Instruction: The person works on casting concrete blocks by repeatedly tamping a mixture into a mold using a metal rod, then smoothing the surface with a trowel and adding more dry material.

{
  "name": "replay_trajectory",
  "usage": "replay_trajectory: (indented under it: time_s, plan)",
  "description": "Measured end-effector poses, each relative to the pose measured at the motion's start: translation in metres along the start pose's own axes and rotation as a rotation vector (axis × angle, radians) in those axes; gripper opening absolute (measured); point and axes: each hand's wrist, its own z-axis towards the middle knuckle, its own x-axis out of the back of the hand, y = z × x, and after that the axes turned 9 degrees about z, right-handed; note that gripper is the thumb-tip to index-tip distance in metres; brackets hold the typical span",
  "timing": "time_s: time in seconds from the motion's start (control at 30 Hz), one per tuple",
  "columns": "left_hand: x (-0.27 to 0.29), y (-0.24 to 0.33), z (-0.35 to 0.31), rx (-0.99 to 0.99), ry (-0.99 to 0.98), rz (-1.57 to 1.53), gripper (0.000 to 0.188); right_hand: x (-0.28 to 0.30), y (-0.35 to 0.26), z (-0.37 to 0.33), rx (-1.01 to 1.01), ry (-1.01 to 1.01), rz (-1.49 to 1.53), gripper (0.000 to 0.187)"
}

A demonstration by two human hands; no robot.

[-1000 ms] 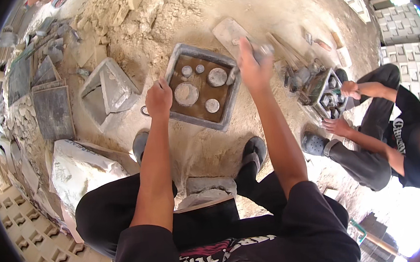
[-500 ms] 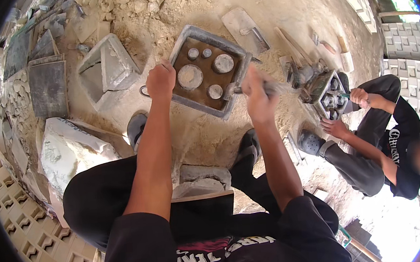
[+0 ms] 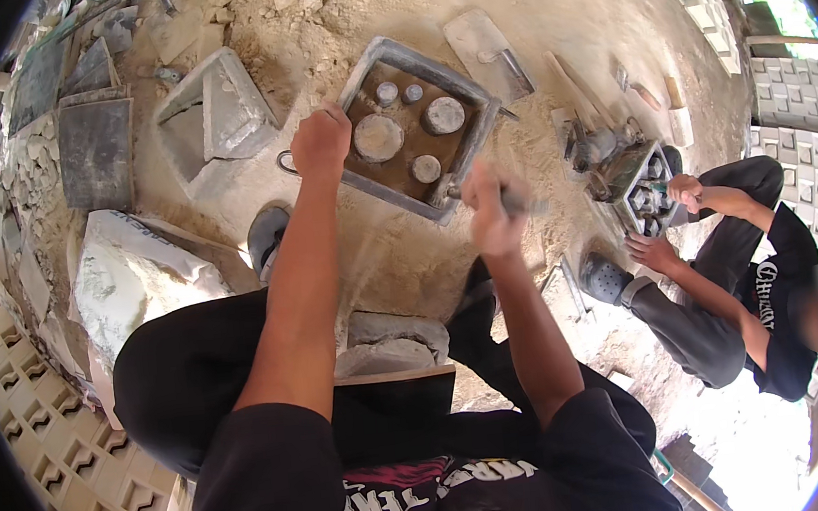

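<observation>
Left hand (image 3: 320, 146) grips the rim of the square grey metal mould (image 3: 417, 128) at upper centre; right hand (image 3: 491, 211) fists a blurred tool (image 3: 519, 203); mould cavity unfilled, round inserts showing.

Sunlit sandy ground (image 3: 543, 10) outdoors, with patterned concrete blocks (image 3: 56, 452) stacked at the edges and rubble (image 3: 22, 172) alongside.

The square grey metal mould (image 3: 474, 104) lies on the sandy ground (image 3: 370, 259). The pyramid-shaped grey mould (image 3: 217, 117) sits left of it, the flat grey trowel (image 3: 488, 49) behind
</observation>
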Motion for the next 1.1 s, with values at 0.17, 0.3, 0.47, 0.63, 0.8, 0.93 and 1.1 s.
replay_trajectory:
  time_s: [0.17, 0.3, 0.47, 0.63, 0.8, 0.93, 1.1]
  plan:
    - [0.002, -0.002, 0.001, -0.002, -0.001, 0.013, 0.057, -0.004, -0.001, -0.005, 0.031, 0.083, 0.045, 0.04]
    - [0.001, -0.007, 0.002, 0.011, 0.007, 0.004, 0.057, -0.005, -0.017, 0.005, -0.07, 0.082, 0.063, 0.039]
    - [0.001, 0.002, 0.001, -0.012, 0.009, 0.022, 0.057, -0.001, 0.013, -0.011, 0.161, 0.183, 0.104, 0.036]
    - [0.003, -0.005, 0.001, 0.013, 0.007, 0.0, 0.056, -0.015, -0.05, 0.009, -0.101, -0.02, 0.04, 0.039]
    - [0.004, -0.002, -0.003, 0.006, -0.054, -0.027, 0.057, -0.01, -0.022, 0.011, -0.072, -0.048, -0.122, 0.04]
    - [0.007, -0.004, 0.003, 0.014, -0.033, -0.021, 0.057, -0.01, -0.032, 0.011, -0.02, -0.005, 0.066, 0.04]
    - [0.002, -0.001, 0.01, -0.014, -0.047, -0.015, 0.065, 0.005, -0.009, 0.01, -0.012, 0.08, 0.168, 0.044]
